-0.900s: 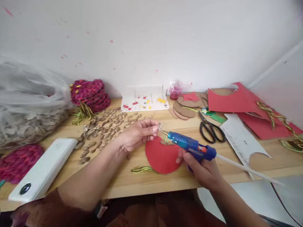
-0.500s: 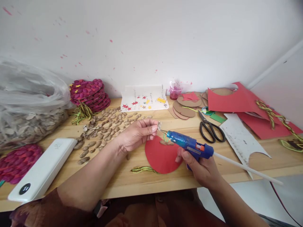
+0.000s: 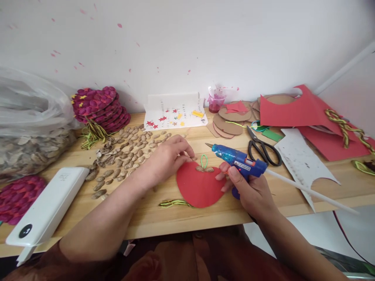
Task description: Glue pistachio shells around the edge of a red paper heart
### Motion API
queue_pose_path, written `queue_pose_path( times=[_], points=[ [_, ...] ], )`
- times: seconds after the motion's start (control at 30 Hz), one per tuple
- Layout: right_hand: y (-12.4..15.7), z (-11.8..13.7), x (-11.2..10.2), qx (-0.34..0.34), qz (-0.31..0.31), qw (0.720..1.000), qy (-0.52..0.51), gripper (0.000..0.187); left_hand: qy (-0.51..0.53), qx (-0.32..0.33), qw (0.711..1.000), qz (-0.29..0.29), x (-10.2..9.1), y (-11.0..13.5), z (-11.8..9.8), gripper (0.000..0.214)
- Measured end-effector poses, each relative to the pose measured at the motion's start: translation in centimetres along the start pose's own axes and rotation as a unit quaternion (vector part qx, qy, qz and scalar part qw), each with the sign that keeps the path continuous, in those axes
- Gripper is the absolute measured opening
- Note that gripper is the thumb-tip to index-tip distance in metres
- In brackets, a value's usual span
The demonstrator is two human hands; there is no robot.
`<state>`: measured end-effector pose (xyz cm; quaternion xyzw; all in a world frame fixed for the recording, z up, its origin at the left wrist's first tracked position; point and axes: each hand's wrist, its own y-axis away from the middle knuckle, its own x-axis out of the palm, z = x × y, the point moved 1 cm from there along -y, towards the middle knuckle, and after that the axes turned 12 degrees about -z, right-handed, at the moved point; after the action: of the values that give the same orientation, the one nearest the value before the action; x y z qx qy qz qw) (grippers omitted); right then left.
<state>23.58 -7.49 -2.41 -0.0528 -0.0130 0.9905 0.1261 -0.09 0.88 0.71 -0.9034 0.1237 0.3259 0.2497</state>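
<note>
Here, a blue glue gun is gripped by the wrapped fingers of the right hand, right of centre in the frame, its nozzle pointed to the upper left. A red card is laid on the tabletop at lower centre, topped by a green loop. By its upper left edge, the fingers of the left hand are bent nearly together; whether anything is pinched there cannot be told. Peanut shells are scattered left of centre.
</note>
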Motion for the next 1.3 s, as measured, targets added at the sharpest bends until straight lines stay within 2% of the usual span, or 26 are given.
queue_pose_path(
  times=[0.1, 0.2, 0.57, 1.3],
  points=[
    [0.0, 0.2, 0.2, 0.006, -0.004, 1.0, -0.013, 0.032, -0.059, 0.047, 0.997, 0.02, 0.5, 0.3, -0.1, 0.017],
    [0.0, 0.2, 0.2, 0.012, -0.005, 1.0, -0.016, 0.031, -0.093, 0.064, 0.993, 0.042, 0.9, 0.6, -0.1, 0.02],
    [0.0, 0.4, 0.3, 0.022, -0.004, 1.0, -0.006, 0.03, -0.162, 0.05, 0.978, 0.12, 0.8, 0.9, -2.1, 0.025],
    [0.1, 0.5, 0.2, 0.036, -0.01, 0.999, 0.017, 0.037, -0.154, 0.047, 0.981, 0.108, 1.1, 1.1, -1.8, 0.024]
  ],
)
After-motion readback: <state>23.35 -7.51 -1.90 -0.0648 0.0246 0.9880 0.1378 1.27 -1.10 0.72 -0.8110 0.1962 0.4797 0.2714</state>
